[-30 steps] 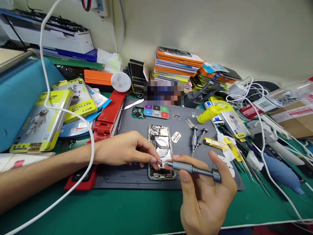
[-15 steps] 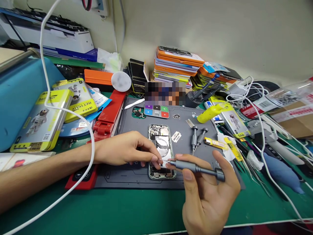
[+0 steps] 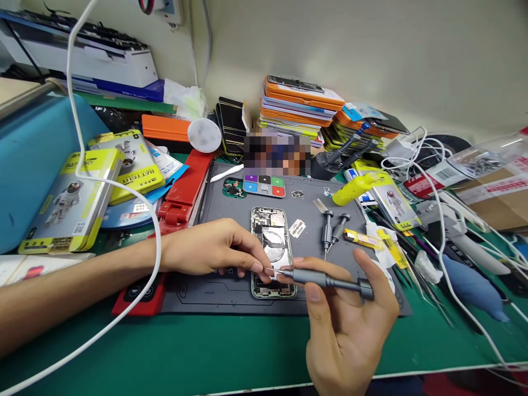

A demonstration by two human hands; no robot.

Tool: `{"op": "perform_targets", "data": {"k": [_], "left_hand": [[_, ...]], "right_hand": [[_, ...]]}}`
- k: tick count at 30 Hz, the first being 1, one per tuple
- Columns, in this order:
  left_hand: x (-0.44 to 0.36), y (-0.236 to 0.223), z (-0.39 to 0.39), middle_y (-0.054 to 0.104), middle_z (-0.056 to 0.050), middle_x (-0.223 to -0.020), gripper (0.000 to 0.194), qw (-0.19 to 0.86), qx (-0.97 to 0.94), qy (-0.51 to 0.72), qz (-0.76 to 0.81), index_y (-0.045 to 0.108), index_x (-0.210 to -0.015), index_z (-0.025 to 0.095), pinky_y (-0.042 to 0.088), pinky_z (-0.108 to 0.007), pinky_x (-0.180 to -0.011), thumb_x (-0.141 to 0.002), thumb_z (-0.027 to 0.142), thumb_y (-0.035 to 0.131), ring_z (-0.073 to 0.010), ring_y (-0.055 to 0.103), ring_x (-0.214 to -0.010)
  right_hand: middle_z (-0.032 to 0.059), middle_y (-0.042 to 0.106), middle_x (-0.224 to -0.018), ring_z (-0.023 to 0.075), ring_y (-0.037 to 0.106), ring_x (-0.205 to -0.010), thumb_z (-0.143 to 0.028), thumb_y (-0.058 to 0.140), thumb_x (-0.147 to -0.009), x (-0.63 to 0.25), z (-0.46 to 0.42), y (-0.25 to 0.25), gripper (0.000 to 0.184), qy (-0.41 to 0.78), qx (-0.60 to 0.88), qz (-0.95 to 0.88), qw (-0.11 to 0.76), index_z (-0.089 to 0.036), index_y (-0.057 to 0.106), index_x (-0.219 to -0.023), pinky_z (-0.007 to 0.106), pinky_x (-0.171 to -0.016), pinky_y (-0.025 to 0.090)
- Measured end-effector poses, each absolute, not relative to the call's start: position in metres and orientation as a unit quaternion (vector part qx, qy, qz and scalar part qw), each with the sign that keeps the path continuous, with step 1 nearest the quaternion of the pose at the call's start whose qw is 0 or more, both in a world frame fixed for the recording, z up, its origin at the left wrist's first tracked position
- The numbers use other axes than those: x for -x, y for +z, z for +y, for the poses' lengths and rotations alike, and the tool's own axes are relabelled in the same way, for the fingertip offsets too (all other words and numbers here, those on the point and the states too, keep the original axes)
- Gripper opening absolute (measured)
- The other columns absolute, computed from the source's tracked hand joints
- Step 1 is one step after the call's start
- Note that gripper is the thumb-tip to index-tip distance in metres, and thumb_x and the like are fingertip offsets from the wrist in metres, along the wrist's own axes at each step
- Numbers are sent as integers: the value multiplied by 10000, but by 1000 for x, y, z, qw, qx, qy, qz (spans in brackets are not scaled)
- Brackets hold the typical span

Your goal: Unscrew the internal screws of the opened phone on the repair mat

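- Right hand [image 3: 350, 324]: palm turned up, grey screwdriver [image 3: 315, 278] pinched between thumb and fingers, its bit pointed toward the other hand
- Left hand [image 3: 214, 247]: thumb and forefinger brought close together at the bit's tip, above the phone; whether anything tiny is pinched cannot be told
- Opened phone [image 3: 274, 250]: laid lengthwise on the grey mat [image 3: 206, 301], inner parts exposed, lower portion partly covered by fingertips
- White slotted piece [image 3: 297, 228]: placed just beside the phone, to its right
- Two spare screwdrivers [image 3: 327, 234]: laid on the mat, farther right
- Colour-blocked tray [image 3: 264, 187]: set beyond the phone
- Green bench [image 3: 247, 352]: mat carried on it
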State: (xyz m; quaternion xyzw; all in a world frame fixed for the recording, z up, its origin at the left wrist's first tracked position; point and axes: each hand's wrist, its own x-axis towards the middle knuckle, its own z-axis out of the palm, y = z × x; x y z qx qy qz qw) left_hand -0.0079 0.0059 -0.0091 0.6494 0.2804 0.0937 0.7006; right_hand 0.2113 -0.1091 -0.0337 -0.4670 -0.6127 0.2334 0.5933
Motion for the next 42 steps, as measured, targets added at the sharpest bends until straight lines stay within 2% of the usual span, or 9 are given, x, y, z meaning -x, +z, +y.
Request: {"op": "perform_targets", "data": {"k": [4, 8, 14, 33, 42], "left_hand": [[8, -10, 7, 855, -98, -1177, 272, 700, -651, 97, 278, 854, -1188, 148, 547, -258, -743, -1036, 321, 709, -239, 765, -1008], [8, -10, 7, 861, -82, -1159, 262, 695, -655, 98, 279, 860, -1186, 160, 544, -244, -730, -1033, 321, 722, -211, 762, -960], [8, -8, 7, 872, -61, -1122, 211, 685, -667, 113, 270, 874, -1153, 153, 572, -213, -845, -1019, 241, 737, -184, 774, -1001], [8, -15, 7, 873, -96, -1103, 215, 703, -655, 127, 245, 878, -1155, 134, 564, -184, -740, -1000, 197, 743, -168, 761, -922], [8, -16, 7, 874, -94, -1082, 190, 715, -646, 138, 227, 888, -1112, 140, 580, -194, -758, -994, 209, 756, -171, 765, -913]], "right_hand": [[62, 800, -1169, 171, 836, -970, -51, 586, -1050, -211, -110, -34, 613, 236, 469, -611, 593, -285, 398, -1584, 334, -879, 731], [56, 801, -1169, 168, 838, -967, -48, 588, -1048, -210, -109, -33, 617, 239, 470, -612, 589, -292, 400, -1584, 323, -874, 731], [53, 803, -1174, 161, 834, -976, -39, 581, -1049, -210, -110, -33, 610, 241, 464, -612, 594, -290, 405, -1577, 315, -886, 726], [33, 802, -1178, 155, 818, -1030, -92, 605, -1061, -209, -112, -33, 582, 270, 485, -584, 592, -355, 435, -1552, 299, -899, 709], [52, 821, -1158, 199, 823, -1054, -153, 627, -1071, -209, -111, -29, 539, 287, 501, -563, 592, -358, 465, -1542, 348, -858, 724]]}}
